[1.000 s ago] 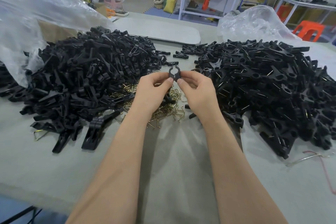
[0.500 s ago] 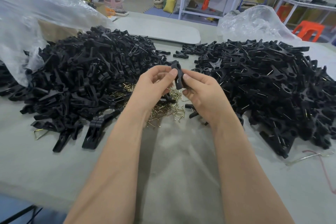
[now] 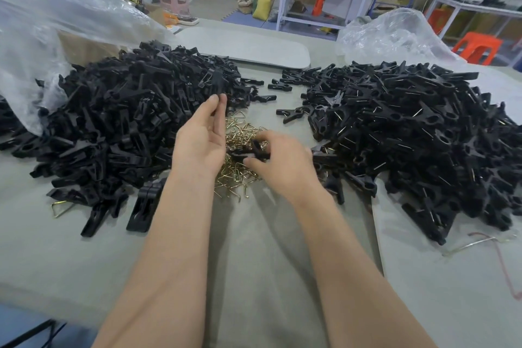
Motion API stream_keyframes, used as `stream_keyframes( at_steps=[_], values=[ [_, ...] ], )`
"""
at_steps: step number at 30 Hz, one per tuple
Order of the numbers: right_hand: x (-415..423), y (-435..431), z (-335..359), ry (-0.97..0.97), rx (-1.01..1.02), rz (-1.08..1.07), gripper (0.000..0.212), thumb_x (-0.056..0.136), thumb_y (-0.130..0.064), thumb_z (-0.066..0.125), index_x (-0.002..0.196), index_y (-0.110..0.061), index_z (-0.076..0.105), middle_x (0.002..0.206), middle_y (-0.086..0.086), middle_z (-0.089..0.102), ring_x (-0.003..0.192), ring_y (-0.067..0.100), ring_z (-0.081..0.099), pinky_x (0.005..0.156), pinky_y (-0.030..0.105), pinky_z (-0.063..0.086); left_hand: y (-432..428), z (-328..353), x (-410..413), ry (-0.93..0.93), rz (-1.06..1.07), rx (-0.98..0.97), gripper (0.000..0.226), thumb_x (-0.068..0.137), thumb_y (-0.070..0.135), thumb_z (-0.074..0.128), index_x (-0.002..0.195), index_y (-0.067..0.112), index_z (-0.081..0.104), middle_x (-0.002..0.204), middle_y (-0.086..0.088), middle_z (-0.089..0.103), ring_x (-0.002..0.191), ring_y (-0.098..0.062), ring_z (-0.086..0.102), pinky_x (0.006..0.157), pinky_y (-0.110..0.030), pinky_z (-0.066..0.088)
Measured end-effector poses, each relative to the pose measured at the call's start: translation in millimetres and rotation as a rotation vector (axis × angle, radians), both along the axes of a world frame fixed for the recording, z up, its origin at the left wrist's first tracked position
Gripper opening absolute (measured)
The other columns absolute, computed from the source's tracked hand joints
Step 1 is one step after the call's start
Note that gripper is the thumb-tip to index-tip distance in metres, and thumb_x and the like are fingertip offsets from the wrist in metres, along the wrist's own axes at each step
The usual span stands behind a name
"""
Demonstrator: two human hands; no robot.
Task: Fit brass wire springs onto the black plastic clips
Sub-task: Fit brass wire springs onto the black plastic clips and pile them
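Observation:
My right hand holds a black plastic clip in its curled fingers, low over the heap of brass wire springs in the middle of the table. My left hand is apart from the clip, palm turned inward. Its fingers are stretched towards the edge of the left pile of black clip parts and hold nothing. On the right lies a second big pile of black clips, many of them showing wire.
Clear plastic bags rise behind the left pile and the right pile. A grey board lies at the back. One loose spring lies front left and a bent wire front right. The table's front edge is near.
Both hands held the clip up between the piles; now the left hand has let go and moved towards the left pile. The right hand has dropped with the clip onto the springs.

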State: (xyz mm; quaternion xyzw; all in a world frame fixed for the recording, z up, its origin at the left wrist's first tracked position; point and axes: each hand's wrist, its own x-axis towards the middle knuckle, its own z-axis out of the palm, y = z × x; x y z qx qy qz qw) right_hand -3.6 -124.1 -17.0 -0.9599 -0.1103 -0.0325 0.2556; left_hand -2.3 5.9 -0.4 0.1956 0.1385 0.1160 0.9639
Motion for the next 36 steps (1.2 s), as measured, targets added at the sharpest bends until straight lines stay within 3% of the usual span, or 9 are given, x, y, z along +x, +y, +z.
stream_keyframes(
  at_steps=[7,10,12,16,20,27,30,34,36],
  values=[
    [8,4,-8,-0.136,0.3,-0.064,0.035,0.092,-0.026,0.061,0.124,-0.014,0.059,0.116,0.007,0.056,0.105,0.023,0.057,0.094,0.035,0.045,-1,-4,2,0.069,-0.012,0.125,0.021,0.089,0.015,0.065,0.109,0.012,0.058,0.087,0.002,0.059,0.075,-0.004,0.055,0.067,-0.016,0.048],
    [12,-4,-7,-0.095,0.43,-0.134,0.054,0.095,-0.018,0.056,0.145,-0.012,0.035,0.145,0.01,0.038,0.133,0.021,0.039,0.113,0.029,0.027,-1,-4,1,0.11,-0.023,0.098,0.015,0.088,0.011,0.066,0.101,0.009,0.06,0.088,-0.001,0.058,0.076,-0.006,0.055,0.065,-0.015,0.049],
    [11,-9,-2,-0.095,0.381,-0.163,0.056,0.097,-0.011,0.048,0.148,-0.014,0.027,0.154,0.01,0.022,0.141,0.021,0.024,0.111,0.021,0.015,-3,-4,0,0.132,-0.057,0.065,0.008,0.086,0.006,0.066,0.092,0.004,0.061,0.091,-0.006,0.059,0.078,-0.009,0.06,0.07,-0.017,0.055],
    [6,-16,7,-0.019,0.097,-0.092,0.025,0.09,-0.031,0.06,0.11,-0.016,0.062,0.111,0.004,0.063,0.107,0.021,0.057,0.096,0.036,0.044,-5,-3,-1,0.109,-0.125,0.046,0.01,0.087,0.008,0.065,0.093,0.003,0.06,0.092,-0.01,0.06,0.081,-0.014,0.064,0.079,-0.025,0.057],
    [-2,0,2,0.126,-0.225,-0.002,0.045,0.079,-0.047,0.07,0.109,-0.016,0.058,0.106,0.005,0.064,0.104,0.028,0.057,0.093,0.041,0.044,-4,-5,0,0.091,-0.18,0.115,0.01,0.089,0.018,0.064,0.094,0.01,0.061,0.084,-0.001,0.062,0.071,-0.007,0.053,0.072,-0.018,0.047],
    [5,3,-9,-0.048,0.019,-0.026,0.021,0.095,-0.023,0.053,0.107,-0.01,0.066,0.103,0.01,0.067,0.097,0.028,0.062,0.087,0.04,0.049,-4,-5,2,0.07,-0.141,0.018,0.006,0.088,0.007,0.063,0.086,0.002,0.063,0.088,-0.009,0.061,0.081,-0.011,0.061,0.075,-0.02,0.057],
    [7,-1,-9,-0.09,0.138,-0.017,0.019,0.095,-0.022,0.053,0.102,-0.01,0.067,0.095,0.008,0.07,0.091,0.025,0.063,0.085,0.038,0.049,-6,-8,4,0.091,-0.11,0.223,0.003,0.088,0.009,0.064,0.089,0.007,0.063,0.084,-0.004,0.063,0.078,-0.01,0.062,0.071,-0.018,0.055],
    [9,-11,-1,-0.11,0.434,-0.048,0.011,0.092,-0.022,0.06,0.094,-0.016,0.069,0.077,-0.009,0.063,0.069,0.001,0.055,0.065,0.006,0.039,-10,-10,5,0.08,-0.028,0.499,0.006,0.089,0.014,0.065,0.095,0.013,0.062,0.089,0.0,0.064,0.082,-0.009,0.062,0.075,-0.019,0.053],
    [10,-16,3,-0.05,0.594,-0.089,0.008,0.092,-0.02,0.061,0.091,-0.016,0.068,0.071,-0.011,0.061,0.061,-0.001,0.053,0.06,0.005,0.042,-13,-10,4,0.063,0.012,0.641,0.007,0.089,0.015,0.065,0.095,0.014,0.062,0.087,0.0,0.063,0.082,-0.009,0.062,0.078,-0.021,0.053]
  ],
)
